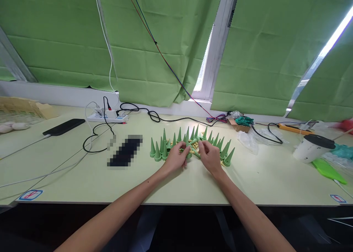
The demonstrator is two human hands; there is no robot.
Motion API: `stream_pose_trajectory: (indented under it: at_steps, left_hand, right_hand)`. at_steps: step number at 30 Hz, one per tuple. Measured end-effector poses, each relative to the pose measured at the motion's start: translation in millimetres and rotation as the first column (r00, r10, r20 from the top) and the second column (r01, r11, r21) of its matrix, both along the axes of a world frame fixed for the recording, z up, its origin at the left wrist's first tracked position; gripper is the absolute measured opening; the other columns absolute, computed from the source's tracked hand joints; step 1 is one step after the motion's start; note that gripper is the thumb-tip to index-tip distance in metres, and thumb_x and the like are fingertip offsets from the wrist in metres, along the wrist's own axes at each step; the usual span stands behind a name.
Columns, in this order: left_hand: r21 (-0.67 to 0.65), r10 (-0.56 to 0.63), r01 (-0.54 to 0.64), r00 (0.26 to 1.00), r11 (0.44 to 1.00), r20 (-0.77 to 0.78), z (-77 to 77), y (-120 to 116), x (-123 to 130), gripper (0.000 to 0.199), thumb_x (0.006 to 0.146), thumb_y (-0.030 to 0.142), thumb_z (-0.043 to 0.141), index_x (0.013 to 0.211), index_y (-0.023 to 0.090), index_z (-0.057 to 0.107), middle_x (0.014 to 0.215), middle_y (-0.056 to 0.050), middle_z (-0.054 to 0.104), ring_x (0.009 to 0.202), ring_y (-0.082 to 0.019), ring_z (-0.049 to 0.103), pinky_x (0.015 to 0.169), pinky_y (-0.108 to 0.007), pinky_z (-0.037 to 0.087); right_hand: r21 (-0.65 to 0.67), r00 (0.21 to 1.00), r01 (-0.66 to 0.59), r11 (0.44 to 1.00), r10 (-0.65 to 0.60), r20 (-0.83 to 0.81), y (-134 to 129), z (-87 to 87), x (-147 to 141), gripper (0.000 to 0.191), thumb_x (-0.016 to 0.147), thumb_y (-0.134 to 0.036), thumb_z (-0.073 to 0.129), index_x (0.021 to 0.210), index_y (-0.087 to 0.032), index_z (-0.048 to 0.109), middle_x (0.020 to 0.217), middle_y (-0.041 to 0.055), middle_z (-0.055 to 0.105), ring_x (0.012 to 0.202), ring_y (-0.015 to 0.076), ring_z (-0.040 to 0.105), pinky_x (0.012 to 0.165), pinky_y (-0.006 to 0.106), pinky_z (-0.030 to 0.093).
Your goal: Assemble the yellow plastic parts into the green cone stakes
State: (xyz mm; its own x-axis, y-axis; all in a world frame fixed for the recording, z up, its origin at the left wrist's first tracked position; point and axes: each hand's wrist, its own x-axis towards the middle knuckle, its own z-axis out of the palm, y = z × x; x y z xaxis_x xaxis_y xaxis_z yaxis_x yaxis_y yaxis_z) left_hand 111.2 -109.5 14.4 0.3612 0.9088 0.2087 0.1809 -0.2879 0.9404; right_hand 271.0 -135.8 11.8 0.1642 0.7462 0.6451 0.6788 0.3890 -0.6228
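Note:
Both hands meet over a cluster of pointed green plastic cones near the middle of the table. My left hand (176,155) is closed in a pinch at the left end of a small green cone (194,141) that lies slantwise between the hands. The fingertips of my right hand (210,154) are pinched at its other end, and the fingers partly hide it. Upright green cones (157,152) stand on the left, and more cones (227,158) stand on the right. Small yellow pieces (195,146) show among them, partly covered.
A dark pixelated patch (125,151) lies to the left, with a black phone-like slab (64,127) beyond. Behind are a power strip (107,117) and black cable. At right stand a small cardboard box (238,125), plastic bags (248,141) and a lidded cup (313,148) beside a green case (329,171).

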Motion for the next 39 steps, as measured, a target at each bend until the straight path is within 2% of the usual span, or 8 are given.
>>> stream_pose_trajectory:
  at_steps: [3,7,12,16,22,28,33,39]
  left_hand:
    - [0.127,0.052,-0.038,0.992,0.991,-0.114,-2.0,-0.7,-0.8,0.032,0.087,0.051,0.051,0.082,0.020,0.052,0.069,0.001,0.058,0.041,-0.010,0.048,0.043,-0.025,0.037]
    - [0.292,0.132,-0.063,0.966,0.954,-0.222,-4.4,-0.9,-2.2,0.025,0.087,0.043,0.052,0.081,0.019,0.054,0.075,-0.002,0.059,0.054,-0.013,0.050,0.051,-0.026,0.037]
    - [0.327,0.151,-0.053,0.947,0.944,-0.284,-6.2,-1.0,-2.9,0.021,0.089,0.038,0.048,0.083,0.019,0.053,0.076,-0.002,0.058,0.059,-0.015,0.051,0.054,-0.026,0.035]
    - [0.349,0.155,-0.041,0.940,0.936,-0.304,-6.0,-1.2,-1.6,0.019,0.089,0.037,0.047,0.083,0.019,0.051,0.074,-0.001,0.056,0.059,-0.015,0.050,0.054,-0.027,0.034]
    - [0.313,0.154,-0.071,0.956,0.947,-0.250,-3.1,-2.5,0.7,0.017,0.085,0.036,0.052,0.090,0.019,0.053,0.078,-0.001,0.059,0.056,-0.013,0.051,0.053,-0.026,0.037]
    - [0.330,0.194,-0.138,0.971,0.934,-0.142,2.8,-6.5,1.4,0.022,0.085,0.038,0.054,0.097,0.020,0.052,0.102,-0.004,0.060,0.056,-0.009,0.051,0.058,-0.026,0.043]
    - [0.364,0.246,-0.204,0.967,0.909,-0.072,6.4,-8.1,1.8,0.020,0.088,0.040,0.051,0.090,0.020,0.050,0.092,-0.002,0.058,0.057,-0.009,0.049,0.055,-0.024,0.040]
    - [0.377,0.224,-0.187,0.973,0.907,-0.056,8.4,-9.5,1.6,0.020,0.091,0.037,0.047,0.083,0.019,0.051,0.079,-0.001,0.058,0.061,-0.011,0.049,0.055,-0.024,0.038]
  right_hand:
    - [0.014,0.995,0.093,0.996,-0.093,0.023,3.5,-2.5,4.3,0.034,0.097,-0.037,0.040,0.077,-0.018,0.061,0.059,0.0010,0.060,0.049,0.0132,0.049,0.052,0.025,0.035]
    - [-0.015,0.989,0.126,0.992,-0.125,0.085,8.9,-8.6,8.0,0.024,0.092,-0.028,0.045,0.094,-0.017,0.065,0.077,0.0057,0.070,0.057,0.0165,0.059,0.060,0.028,0.042]
    - [-0.095,0.974,0.123,0.988,-0.101,0.204,12.2,-13.3,10.8,0.025,0.086,-0.014,0.047,0.102,-0.016,0.067,0.093,0.0102,0.073,0.078,0.0226,0.067,0.070,0.031,0.047]
    - [-0.159,0.964,0.106,0.982,-0.062,0.259,14.0,-17.1,12.8,0.027,0.084,-0.008,0.049,0.102,-0.018,0.067,0.091,0.0100,0.073,0.085,0.0246,0.068,0.071,0.031,0.047]
    - [-0.182,0.959,0.052,0.982,0.002,0.282,16.1,-22.3,14.1,0.023,0.085,-0.008,0.050,0.091,-0.022,0.067,0.083,0.0068,0.072,0.081,0.0232,0.068,0.066,0.029,0.046]
    - [-0.219,0.956,0.030,0.975,0.036,0.292,15.1,-21.0,13.4,0.021,0.085,-0.009,0.054,0.094,-0.023,0.067,0.089,0.0064,0.073,0.085,0.0230,0.068,0.070,0.030,0.047]
    - [-0.213,0.958,0.007,0.977,0.054,0.281,14.4,-19.8,13.1,0.021,0.085,-0.008,0.055,0.094,-0.022,0.067,0.091,0.0060,0.072,0.084,0.0220,0.067,0.070,0.030,0.047]
    - [-0.229,0.944,0.032,0.973,0.046,0.326,15.9,-20.8,14.1,0.020,0.083,-0.007,0.056,0.093,-0.021,0.066,0.094,0.0069,0.070,0.088,0.0225,0.065,0.071,0.030,0.046]
